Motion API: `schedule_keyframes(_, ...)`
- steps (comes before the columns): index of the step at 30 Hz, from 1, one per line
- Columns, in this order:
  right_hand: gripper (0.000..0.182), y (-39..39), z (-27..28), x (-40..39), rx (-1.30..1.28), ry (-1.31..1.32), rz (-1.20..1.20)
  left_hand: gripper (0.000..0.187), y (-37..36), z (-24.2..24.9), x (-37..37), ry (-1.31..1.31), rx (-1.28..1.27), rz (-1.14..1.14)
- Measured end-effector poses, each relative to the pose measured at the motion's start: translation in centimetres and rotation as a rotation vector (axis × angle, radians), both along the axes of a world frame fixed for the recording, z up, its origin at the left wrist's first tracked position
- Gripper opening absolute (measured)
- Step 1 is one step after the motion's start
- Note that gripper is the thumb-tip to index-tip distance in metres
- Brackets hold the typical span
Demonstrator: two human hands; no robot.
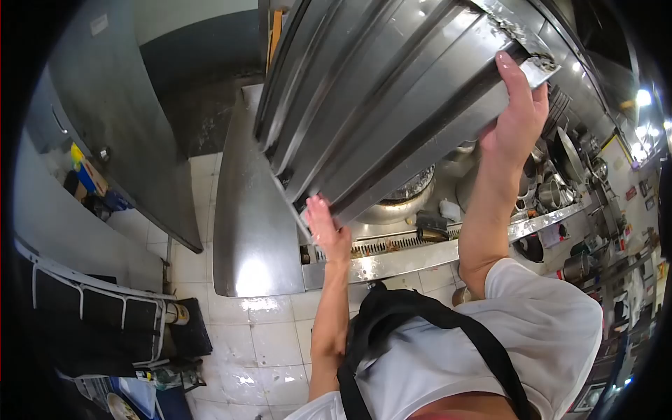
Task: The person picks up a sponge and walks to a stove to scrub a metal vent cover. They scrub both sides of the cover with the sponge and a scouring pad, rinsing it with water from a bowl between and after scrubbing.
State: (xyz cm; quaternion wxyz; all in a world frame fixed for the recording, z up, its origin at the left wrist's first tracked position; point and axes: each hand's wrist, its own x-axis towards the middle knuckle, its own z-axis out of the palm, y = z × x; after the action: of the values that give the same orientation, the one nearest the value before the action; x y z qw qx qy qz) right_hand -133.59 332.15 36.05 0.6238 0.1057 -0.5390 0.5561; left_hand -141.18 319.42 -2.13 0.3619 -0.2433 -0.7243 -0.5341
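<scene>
A large ribbed metal panel, which looks like a range hood baffle filter [378, 91], is tilted in front of me above the cooking range. My right hand [518, 112] grips its upper right corner, with the thumb on the near face; dark, greasy grime shows at that corner. At the lower left edge, my left hand [327, 229] holds the panel with the fingers against its end. Under the panel, part of a round burner or pan [395, 210] shows, and the rest is hidden. A dark cylinder [431, 225] lies near the range's slotted front drain.
A bare steel counter [255, 231] adjoins the range on the left. Pots and pans [553, 189] crowd the right side. A grey door [129, 112] stands open at left, above a black rack [105, 322]. The tiled floor [269, 343] looks wet.
</scene>
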Motion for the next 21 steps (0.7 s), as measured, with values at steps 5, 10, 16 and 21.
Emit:
schedule_keyframes(5, 0.028, 2.6, -1.0, -1.2, -0.133, -0.048, 0.133, 0.069, -5.7, 1.8, 2.8, 0.016, -0.124, 0.169)
schedule_keyframes(10, 0.025, 0.4, -3.7, -2.3, -0.235, -0.148, 0.251, 0.058, -7.3, -1.1, 6.9, -0.067, -0.173, 0.271)
schedule_keyframes(16, 0.024, -3.6, -5.2, -4.7, -0.162, -0.232, 0.318, 0.064, -6.2, -4.3, 7.8, -0.143, -0.191, 0.269)
schedule_keyframes(21, 0.027, -3.1, -4.5, -7.2, -0.067, -0.254, 0.339, 0.076, -5.4, -3.2, 7.1, -0.223, -0.208, 0.078)
